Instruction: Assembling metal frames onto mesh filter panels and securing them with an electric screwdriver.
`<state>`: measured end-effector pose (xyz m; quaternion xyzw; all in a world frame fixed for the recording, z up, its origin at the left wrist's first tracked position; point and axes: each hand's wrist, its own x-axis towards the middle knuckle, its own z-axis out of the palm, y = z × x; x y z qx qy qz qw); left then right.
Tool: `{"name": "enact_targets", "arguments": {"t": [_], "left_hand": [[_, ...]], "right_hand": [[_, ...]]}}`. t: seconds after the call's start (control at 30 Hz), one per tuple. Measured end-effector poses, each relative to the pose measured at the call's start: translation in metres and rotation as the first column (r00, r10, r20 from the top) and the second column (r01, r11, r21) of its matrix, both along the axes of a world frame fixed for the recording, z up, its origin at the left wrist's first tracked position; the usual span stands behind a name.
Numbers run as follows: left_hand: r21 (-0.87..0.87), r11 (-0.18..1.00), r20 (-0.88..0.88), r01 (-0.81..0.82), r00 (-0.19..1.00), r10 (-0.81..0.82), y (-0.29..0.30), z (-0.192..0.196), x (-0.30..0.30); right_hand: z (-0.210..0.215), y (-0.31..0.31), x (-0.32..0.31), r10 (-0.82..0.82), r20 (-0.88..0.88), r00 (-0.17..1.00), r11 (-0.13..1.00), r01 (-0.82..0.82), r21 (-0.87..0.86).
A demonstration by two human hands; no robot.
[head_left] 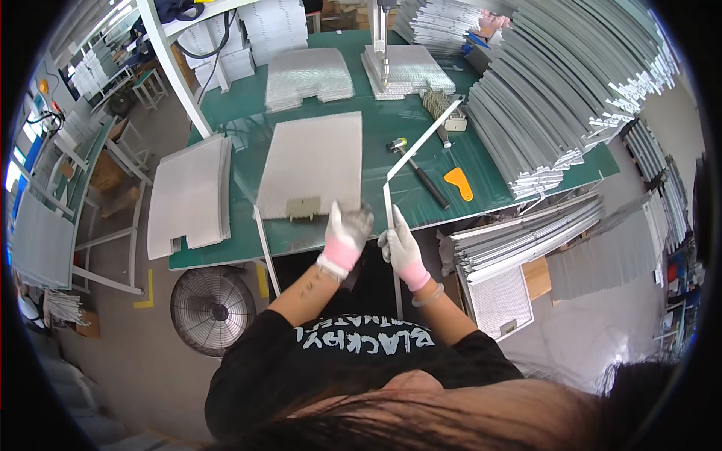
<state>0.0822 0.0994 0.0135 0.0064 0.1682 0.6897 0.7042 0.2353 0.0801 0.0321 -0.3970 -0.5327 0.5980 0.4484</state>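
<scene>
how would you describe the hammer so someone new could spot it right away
Start at the green table and look right of the flat mesh panel. The hammer lies there, beside the orange scraper; its dark handle and metal head set it apart.

Green-topped work bench (376, 135), w/ stuff spread all over. Front centre: one flat grey mesh panel (312, 161) w/ a tan clip (303, 208) at its near edge. Left end: stack of similar panels (192, 192) hanging partly over the bench edge. Far side: two more mesh stacks (308, 75) (410, 69). Right of centre: hammer (418, 171), black handle, lying diagonal; orange scraper (459, 183) just beside it. Right end: big fanned pile of grey metal strips (560, 98). Small bundle of metal bits (436, 104) near the pile.
</scene>
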Motion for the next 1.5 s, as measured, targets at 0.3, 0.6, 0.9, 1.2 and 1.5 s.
{"name": "enact_targets", "arguments": {"t": [0.3, 0.6, 0.9, 1.2, 1.5], "left_hand": [[0.092, 0.993, -0.1, 0.074, 0.993, -0.065, 0.07, -0.036, -0.016], [0.025, 1.0, -0.476, 0.001, 0.879, 0.011, 0.059, -0.01, -0.004], [0.084, 0.984, -0.192, 0.157, 0.972, -0.139, 0.014, -0.002, 0.008], [0.308, 0.917, -0.896, -0.252, -0.4, 0.191, -0.033, -0.009, -0.214], [0.204, 0.974, -0.801, 0.098, 0.588, 0.109, -0.068, 0.092, -0.189]], "right_hand": [[0.0, 0.027, -0.03, 0.103, -0.429, 0.897, 0.94, -0.229, -0.254], [0.02, 0.025, -0.03, 0.104, -0.058, 0.993, 0.974, -0.114, -0.196], [0.027, 0.121, -0.038, 0.197, 0.284, 0.938, 0.978, -0.167, -0.126], [0.008, 0.121, -0.03, 0.356, -0.14, 0.924, 0.885, -0.382, -0.268], [0.045, 0.091, -0.015, 0.309, -0.219, 0.926, 0.936, -0.337, -0.104]]}}
